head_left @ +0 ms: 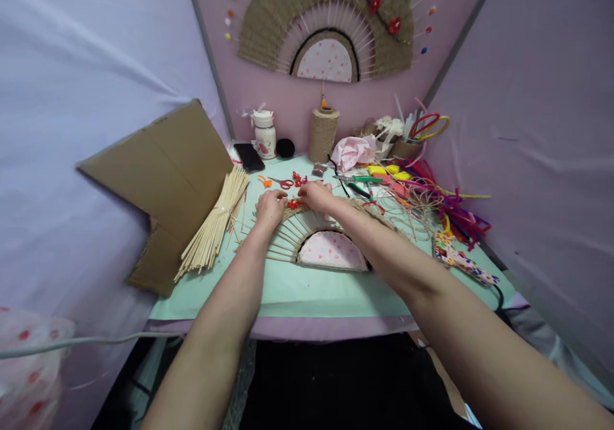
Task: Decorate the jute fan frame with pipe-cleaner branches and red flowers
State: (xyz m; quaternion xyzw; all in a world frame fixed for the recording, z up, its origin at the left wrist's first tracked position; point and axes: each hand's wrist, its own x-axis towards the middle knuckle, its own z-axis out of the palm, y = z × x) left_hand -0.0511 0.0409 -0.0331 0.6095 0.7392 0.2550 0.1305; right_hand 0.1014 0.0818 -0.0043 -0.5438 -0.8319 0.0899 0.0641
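Observation:
A half-round fan (pixel 283 241) of thin sticks, with twine woven along its outer edge, lies on the table. Its centre is a pink-dotted white half circle (pixel 330 251) bordered in twine and black. At the upper left of the fan, a red flower (pixel 293 204) sits between my two hands. My left hand (pixel 271 206) rests at the fan's outer edge with fingers curled; what they grip is hidden. My right hand (pixel 314 194) reaches over the woven part, its fingers bent and pressed together at the flower.
A bundle of sticks (pixel 215 222) and cardboard (pixel 167 180) stand left. Behind are red scissors (pixel 283 183), a phone (pixel 249 157), a bottle (pixel 264 135) and a twine spool (pixel 323 134). Pliers (pixel 359 191), pipe cleaners (pixel 460 215) and a patterned glue gun (pixel 463 260) lie right.

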